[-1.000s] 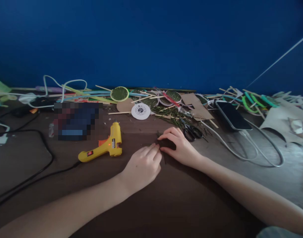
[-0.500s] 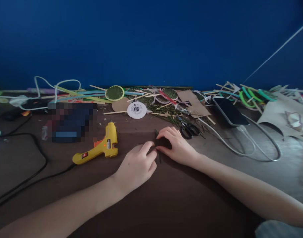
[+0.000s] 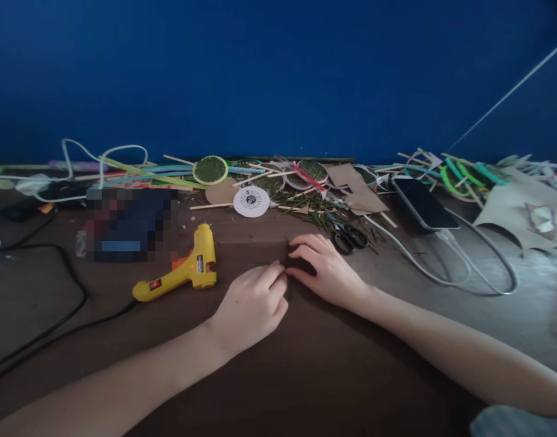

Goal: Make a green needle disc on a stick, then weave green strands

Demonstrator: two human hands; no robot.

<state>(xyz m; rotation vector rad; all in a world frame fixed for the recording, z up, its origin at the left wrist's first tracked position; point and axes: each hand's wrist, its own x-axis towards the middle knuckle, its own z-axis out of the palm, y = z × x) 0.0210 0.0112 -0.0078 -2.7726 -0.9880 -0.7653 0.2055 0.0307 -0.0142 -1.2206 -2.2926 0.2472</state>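
My left hand point(image 3: 254, 303) is closed over the dark table, its thumb and fingertips pinched together. Whatever it pinches is too small and dark to name. Touching it, or nearly so, is the thumb of my right hand point(image 3: 326, 267), whose fingers curl inward around a gap. A tiny dark sliver shows by the right index fingertip, but its kind is unclear. Left of my hands lies a yellow hot glue gun point(image 3: 178, 276) with an orange trigger and a small lit light. Just behind my right hand rest black-handled scissors point(image 3: 350, 238).
A white printed disc point(image 3: 251, 202), green-filled round pieces point(image 3: 210, 170), sticks, green clippings and cut cardboard point(image 3: 358, 188) line the blue wall. A phone point(image 3: 424, 203) with a white cable lies at right. The glue gun's black cord point(image 3: 78, 331) runs left.
My left fingers have straightened slightly and drawn closer together at the tips. My right index finger has shifted a little; everything else stays put.
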